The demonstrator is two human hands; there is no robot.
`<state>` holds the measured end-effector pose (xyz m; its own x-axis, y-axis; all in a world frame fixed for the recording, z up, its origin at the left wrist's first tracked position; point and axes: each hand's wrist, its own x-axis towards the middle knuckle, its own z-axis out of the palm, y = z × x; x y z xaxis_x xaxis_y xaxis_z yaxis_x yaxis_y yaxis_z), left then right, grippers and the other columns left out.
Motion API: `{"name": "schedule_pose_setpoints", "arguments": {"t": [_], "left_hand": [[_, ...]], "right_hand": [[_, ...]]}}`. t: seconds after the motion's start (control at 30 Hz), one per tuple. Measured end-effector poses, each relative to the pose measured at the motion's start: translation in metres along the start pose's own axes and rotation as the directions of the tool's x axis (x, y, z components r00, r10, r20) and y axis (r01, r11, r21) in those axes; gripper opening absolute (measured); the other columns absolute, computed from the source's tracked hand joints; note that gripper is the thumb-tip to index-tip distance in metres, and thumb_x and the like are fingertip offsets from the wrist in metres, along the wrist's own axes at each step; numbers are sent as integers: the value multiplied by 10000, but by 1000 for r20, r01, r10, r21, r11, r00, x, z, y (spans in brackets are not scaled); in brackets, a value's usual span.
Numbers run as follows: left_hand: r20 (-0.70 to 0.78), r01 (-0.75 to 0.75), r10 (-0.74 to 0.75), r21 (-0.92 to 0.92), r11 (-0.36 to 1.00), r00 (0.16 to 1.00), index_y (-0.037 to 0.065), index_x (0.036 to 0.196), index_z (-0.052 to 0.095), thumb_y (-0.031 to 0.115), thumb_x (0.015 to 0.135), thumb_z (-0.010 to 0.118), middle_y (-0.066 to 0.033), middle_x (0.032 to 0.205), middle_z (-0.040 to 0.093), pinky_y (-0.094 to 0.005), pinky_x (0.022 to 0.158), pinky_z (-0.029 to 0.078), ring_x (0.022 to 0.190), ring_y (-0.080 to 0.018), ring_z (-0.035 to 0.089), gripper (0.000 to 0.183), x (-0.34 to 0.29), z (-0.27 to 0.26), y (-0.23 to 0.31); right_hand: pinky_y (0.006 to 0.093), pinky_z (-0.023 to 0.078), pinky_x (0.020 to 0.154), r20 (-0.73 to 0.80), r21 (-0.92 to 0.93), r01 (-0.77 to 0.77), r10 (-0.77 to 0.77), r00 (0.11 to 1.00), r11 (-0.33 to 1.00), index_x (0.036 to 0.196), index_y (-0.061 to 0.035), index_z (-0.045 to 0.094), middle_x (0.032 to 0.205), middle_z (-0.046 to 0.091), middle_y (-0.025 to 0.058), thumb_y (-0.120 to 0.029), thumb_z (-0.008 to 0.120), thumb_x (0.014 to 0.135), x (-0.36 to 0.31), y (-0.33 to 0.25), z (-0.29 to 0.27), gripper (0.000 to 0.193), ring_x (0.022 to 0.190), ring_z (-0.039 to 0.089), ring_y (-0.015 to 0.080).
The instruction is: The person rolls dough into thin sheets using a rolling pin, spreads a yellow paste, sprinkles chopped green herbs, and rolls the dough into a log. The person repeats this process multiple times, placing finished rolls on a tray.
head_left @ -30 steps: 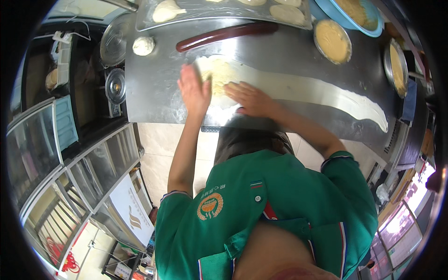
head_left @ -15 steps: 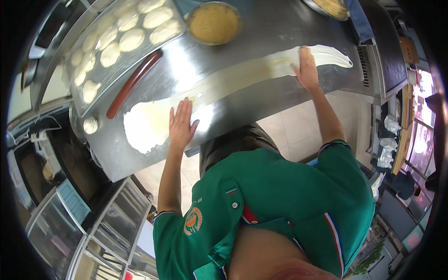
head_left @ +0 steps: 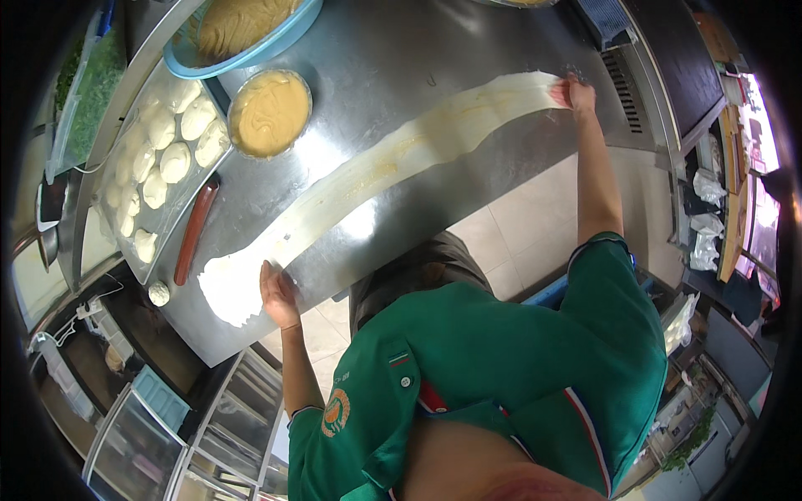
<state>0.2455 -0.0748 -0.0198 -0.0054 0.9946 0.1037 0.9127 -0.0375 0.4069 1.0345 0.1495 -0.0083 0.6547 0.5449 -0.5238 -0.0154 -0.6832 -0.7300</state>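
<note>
A long, thin sheet of pale dough (head_left: 418,150) stretches diagonally across the steel table, smeared yellowish along its middle and wider at its ragged left end. At the far right tip of the strip, my right hand (head_left: 579,93) is closed on the dough, whose end shows reddish by the fingers. My left hand (head_left: 279,296) is at the near edge of the wide left end, its fingers closed on that edge and partly hidden. Beyond the left end lies a reddish-brown rolling pin (head_left: 196,232), apart from the dough.
A tray (head_left: 171,236) of several dough pieces (head_left: 175,163) stands at the left, with a small dough ball (head_left: 159,293) near its corner. Behind are a bowl of tan paste (head_left: 269,113) and a blue basin (head_left: 251,58) of similar paste. The steel table's near edge (head_left: 401,265) runs before me.
Both hands lay flat on the dough; now they hold it. The right hand has moved to the strip's right tip, the left toward its left end. The view has shifted, revealing the blue basin.
</note>
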Motion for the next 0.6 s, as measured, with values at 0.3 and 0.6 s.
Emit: {"name": "schedule_pose_setpoints", "arguments": {"t": [0.3, 0.6], "left_hand": [[-51, 186, -205, -253, 949, 977, -9, 1137, 577, 8, 988, 571, -240, 1413, 542, -453, 1106, 434, 1284, -415, 532, 151, -9, 23, -10], [120, -6, -19, 199, 980, 993, 25, 905, 631, 141, 953, 644, -176, 1388, 568, -631, 1218, 211, 1319, -342, 516, 127, -117, -55, -32]], "right_hand": [[527, 245, 1228, 410, -647, 753, -780, 472, 115, 1522, 101, 309, 1588, 312, 332, -466, 653, 952, -189, 83, 167, 875, 1471, 320, 473], [450, 518, 1002, 416, 10, 994, -903, -107, -113, 1354, -67, 598, 1338, 638, 130, -149, 636, 968, -354, -11, 360, 397, 1198, 613, 344]]}}
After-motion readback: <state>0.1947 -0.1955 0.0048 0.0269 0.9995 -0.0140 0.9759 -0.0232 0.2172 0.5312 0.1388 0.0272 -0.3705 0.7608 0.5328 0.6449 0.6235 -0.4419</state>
